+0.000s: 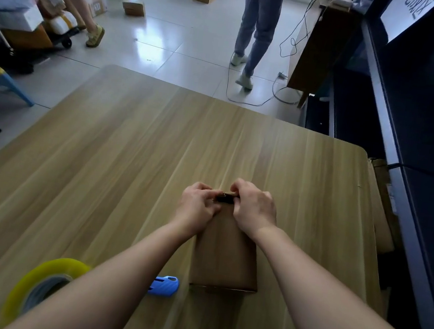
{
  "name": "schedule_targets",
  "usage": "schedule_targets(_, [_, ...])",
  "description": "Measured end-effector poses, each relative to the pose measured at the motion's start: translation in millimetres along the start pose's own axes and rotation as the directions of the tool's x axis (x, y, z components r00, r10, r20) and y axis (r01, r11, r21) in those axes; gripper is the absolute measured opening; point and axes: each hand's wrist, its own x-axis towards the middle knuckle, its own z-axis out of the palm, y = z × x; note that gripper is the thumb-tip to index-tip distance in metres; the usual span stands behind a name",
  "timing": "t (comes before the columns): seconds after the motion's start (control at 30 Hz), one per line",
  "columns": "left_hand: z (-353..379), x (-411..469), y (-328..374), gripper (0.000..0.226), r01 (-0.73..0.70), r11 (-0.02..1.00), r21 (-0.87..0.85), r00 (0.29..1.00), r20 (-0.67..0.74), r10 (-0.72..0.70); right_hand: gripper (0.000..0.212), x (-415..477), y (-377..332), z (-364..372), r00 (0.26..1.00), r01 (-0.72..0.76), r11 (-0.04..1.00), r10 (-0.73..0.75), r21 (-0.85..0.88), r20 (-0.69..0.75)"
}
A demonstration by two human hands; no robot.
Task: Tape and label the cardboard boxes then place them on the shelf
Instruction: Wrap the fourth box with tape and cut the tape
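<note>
While tape roll (44,283) and blue cutter (165,285) are lying at table (128,152) near edge, L hand (196,206) and R hand (253,208) are both pinching far-end flaps of cardboard box (225,257), resting mid-table w/ dark gap showing btwn fingers.

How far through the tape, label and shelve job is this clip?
Early. Both hands, left hand and right hand, work at the far end of one cardboard box on the table. The tape roll lies unused; no label shows. Taping, labelling and shelving remain.
</note>
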Motion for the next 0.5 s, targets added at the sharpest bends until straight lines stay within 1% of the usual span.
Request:
schedule_targets(0.07, [-1,0,0,0.034,0.002,1.000,0.002,1.000,0.011,-0.002,0.015,0,1,2,1.000,-0.002,0.999,0.001,-0.032,-0.021])
schedule_targets(0.23, [-1,0,0,0.035,0.003,1.000,0.012,1.000,0.019,-0.003,0.019,-2,1,3,0.998,0.024,0.997,-0.028,-0.078,-0.051])
schedule_targets(0.33, [2,-1,-2,0.034,-0.020,0.999,0.034,1.000,0.002,0.019,0.019,-4,5,3,0.997,0.041,0.999,-0.043,-0.026,-0.059])
schedule_targets(0.4, [5,-2,-6,0.034,-0.048,0.991,0.123,0.998,-0.036,0.053,0.016,-6,9,5,0.995,0.045,0.997,-0.040,0.055,-0.086])
schedule_targets(0.5, [7,-7,-8,0.030,-0.150,0.916,0.372,0.978,-0.080,0.192,0.015,-7,12,9,0.995,0.048,0.990,-0.036,0.135,-0.091])
